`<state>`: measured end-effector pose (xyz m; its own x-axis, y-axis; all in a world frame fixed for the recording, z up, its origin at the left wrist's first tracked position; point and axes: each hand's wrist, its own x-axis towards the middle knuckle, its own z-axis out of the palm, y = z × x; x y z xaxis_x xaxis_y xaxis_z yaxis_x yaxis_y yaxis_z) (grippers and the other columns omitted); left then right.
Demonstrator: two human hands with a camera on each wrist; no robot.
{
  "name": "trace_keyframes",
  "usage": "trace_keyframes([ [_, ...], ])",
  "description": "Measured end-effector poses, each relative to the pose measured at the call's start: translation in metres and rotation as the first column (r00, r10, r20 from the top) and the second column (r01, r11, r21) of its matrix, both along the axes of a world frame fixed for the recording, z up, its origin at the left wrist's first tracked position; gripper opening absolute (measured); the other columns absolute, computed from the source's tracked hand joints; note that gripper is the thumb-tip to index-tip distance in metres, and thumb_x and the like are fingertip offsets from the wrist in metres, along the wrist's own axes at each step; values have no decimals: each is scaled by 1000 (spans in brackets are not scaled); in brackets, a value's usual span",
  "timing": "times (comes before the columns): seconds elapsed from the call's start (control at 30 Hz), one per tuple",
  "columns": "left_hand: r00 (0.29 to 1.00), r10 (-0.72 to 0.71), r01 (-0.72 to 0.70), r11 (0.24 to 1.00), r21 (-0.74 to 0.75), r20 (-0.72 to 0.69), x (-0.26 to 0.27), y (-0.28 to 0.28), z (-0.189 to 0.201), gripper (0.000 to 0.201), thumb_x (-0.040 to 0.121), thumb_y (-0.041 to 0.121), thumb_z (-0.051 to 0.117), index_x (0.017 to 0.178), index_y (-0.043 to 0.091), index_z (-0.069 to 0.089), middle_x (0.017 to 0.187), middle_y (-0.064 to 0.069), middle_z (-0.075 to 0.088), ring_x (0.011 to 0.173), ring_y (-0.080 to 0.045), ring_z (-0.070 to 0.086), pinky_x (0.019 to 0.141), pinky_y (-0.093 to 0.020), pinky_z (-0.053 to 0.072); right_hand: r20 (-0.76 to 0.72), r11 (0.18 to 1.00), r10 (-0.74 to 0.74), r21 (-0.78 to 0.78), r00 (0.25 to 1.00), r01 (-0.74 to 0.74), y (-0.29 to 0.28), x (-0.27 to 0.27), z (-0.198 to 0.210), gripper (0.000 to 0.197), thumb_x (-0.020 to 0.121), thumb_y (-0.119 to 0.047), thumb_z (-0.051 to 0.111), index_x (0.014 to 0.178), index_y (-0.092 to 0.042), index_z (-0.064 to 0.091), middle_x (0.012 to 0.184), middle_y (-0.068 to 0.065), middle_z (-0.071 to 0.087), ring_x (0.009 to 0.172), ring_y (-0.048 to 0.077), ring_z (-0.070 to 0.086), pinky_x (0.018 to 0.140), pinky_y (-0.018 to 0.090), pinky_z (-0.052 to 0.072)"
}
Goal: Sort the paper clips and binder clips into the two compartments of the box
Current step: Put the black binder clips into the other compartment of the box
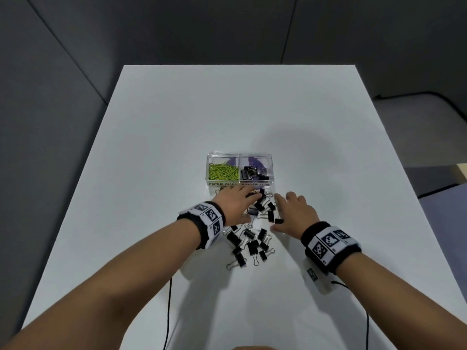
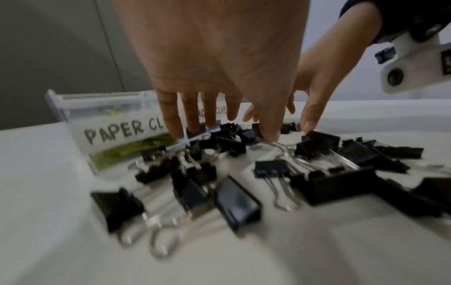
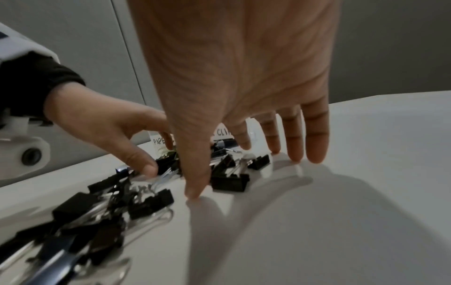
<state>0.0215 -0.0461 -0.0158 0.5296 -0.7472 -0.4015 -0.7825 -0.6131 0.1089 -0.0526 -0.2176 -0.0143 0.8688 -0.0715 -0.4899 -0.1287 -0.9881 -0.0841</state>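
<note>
Now both hands, left hand [image 1: 236, 203] and right hand [image 1: 295, 213], spread open-fingered around the binder clips [image 1: 249, 239] heaped on the surface [image 1: 156, 137] before the box [image 1: 240, 173]. Light, stiff, tangle-prone; probably best pinched by their black bodies.

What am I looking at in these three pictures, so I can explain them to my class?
No machine: a person sorting clips, filmed by a head camera and one camera on each wrist. The head view shows a white table with a clear box: green paper clips in its left compartment, some black binder clips in its right. More loose binder clips lie in front. The left hand and right hand reach into that pile, fingers spread; neither clearly holds anything.
</note>
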Motion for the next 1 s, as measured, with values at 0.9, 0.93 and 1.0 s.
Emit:
trace_keyframes([
  [0.9,795,441,-512,856,-73,-417,-1,-17,-7,56,76,14,74,124,17,48,131,-15,37,110,-33,56,95,-34,47,-13,976,-122,182,992,122,28,20,-9,31,88,-15,53,117,-3,50,121,17,44,105,36,53,87,39,46],
  [0.93,799,433,-510,856,-88,-417,-1,-16,-7,54,78,15,73,125,18,48,130,-14,38,109,-32,57,95,-33,46,-8,973,-119,200,993,118,27,21,-8,28,89,-14,53,114,-2,53,120,17,45,103,35,55,87,38,45],
  [1.0,799,434,-522,844,-121,-416,-3,-13,-7,50,80,18,71,126,19,50,129,-13,41,111,-29,55,95,-32,45,8,963,-129,240,992,123,22,21,-9,23,89,-11,52,109,-1,58,117,16,49,99,34,57,85,34,45],
])
